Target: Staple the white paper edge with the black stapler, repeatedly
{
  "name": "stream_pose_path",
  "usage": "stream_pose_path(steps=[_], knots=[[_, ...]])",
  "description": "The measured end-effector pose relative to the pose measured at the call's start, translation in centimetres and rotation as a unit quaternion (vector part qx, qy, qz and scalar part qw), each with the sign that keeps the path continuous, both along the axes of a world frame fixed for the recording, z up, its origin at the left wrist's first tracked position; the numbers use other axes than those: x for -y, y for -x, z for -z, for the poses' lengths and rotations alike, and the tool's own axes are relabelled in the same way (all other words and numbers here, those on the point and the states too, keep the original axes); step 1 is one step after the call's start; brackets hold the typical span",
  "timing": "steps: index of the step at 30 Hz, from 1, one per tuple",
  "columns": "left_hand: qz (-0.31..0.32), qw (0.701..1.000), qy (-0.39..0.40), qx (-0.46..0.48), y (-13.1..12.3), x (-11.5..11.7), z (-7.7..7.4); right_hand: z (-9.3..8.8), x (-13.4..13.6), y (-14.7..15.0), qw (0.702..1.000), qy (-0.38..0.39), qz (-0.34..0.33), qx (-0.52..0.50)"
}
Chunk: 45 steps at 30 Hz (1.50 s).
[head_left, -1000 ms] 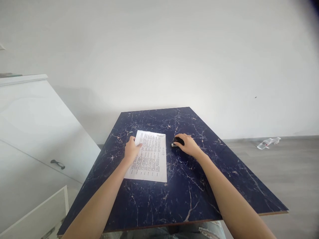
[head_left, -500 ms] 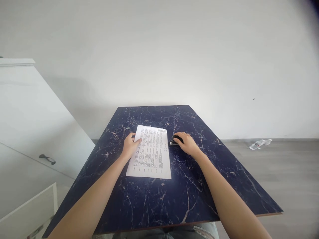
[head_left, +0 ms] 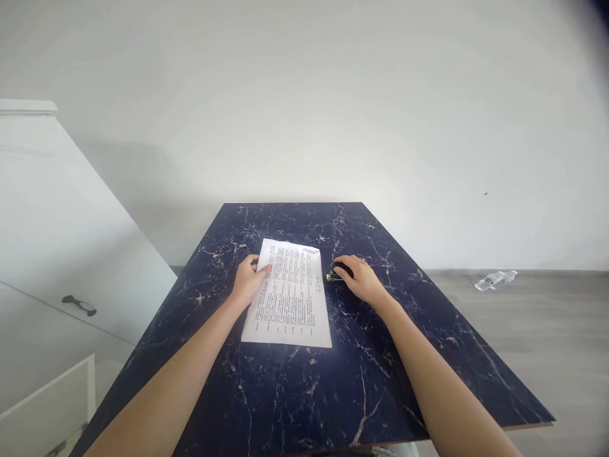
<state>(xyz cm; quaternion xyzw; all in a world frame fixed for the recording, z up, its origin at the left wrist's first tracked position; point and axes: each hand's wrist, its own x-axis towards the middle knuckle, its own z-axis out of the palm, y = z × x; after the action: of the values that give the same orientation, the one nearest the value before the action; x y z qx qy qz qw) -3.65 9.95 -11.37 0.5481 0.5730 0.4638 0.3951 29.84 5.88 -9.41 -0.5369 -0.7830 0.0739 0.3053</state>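
Observation:
A printed sheet of paper (head_left: 290,295) lies on a dark blue marbled table (head_left: 309,387). My left hand (head_left: 248,279) rests on the sheet's left edge near its top corner, thumb on the paper and fingers curled at the edge. My right hand (head_left: 360,277) covers a small black stapler-like object (head_left: 334,272) just right of the sheet's top right corner, fingers curved over it. Whether the sheet is a single page or a stack cannot be told.
A white cabinet (head_left: 57,254) with a dark handle (head_left: 78,304) stands to the left, one drawer (head_left: 47,406) pulled out. A crushed plastic bottle (head_left: 495,278) lies on the grey floor at the right by the white wall.
The sheet has turned slightly, its top shifting right toward the black object. Both hands stayed on the paper and the object. The head camera view drifted a little.

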Motion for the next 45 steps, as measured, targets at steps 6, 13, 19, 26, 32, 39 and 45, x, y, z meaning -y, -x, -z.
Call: stream_pose_path(steps=[6, 13, 19, 26, 32, 39, 45], knots=[[0.001, 0.998, 0.013, 0.058, 0.0, 0.1, -0.2, 0.2, -0.1, 0.0, 1.000, -0.004, 0.003, 0.002], [0.010, 0.999, 0.007, 0.037, -0.6, 0.2, -0.1, 0.0, 0.0, 0.0, 1.000, -0.002, 0.002, -0.001], [-0.001, 1.000, -0.007, 0.003, -0.9, 0.2, 0.0, 0.0, -0.1, 0.2, 1.000, 0.014, 0.010, -0.014], [-0.001, 1.000, -0.001, -0.009, -1.1, 0.2, 0.3, 0.7, -0.6, 0.6, 0.998, 0.020, 0.056, 0.029], [-0.001, 1.000, -0.015, -0.012, -1.5, 0.6, 0.5, 0.5, -0.5, 1.1, 0.996, 0.003, 0.056, 0.068], [-0.006, 1.000, -0.019, -0.012, -1.7, 0.7, 0.6, 0.2, -0.3, 1.6, 0.993, -0.005, 0.057, 0.104], [-0.013, 1.000, -0.018, -0.018, -1.9, 0.6, 0.7, 0.2, -0.3, 1.9, 0.990, -0.015, 0.056, 0.131]])
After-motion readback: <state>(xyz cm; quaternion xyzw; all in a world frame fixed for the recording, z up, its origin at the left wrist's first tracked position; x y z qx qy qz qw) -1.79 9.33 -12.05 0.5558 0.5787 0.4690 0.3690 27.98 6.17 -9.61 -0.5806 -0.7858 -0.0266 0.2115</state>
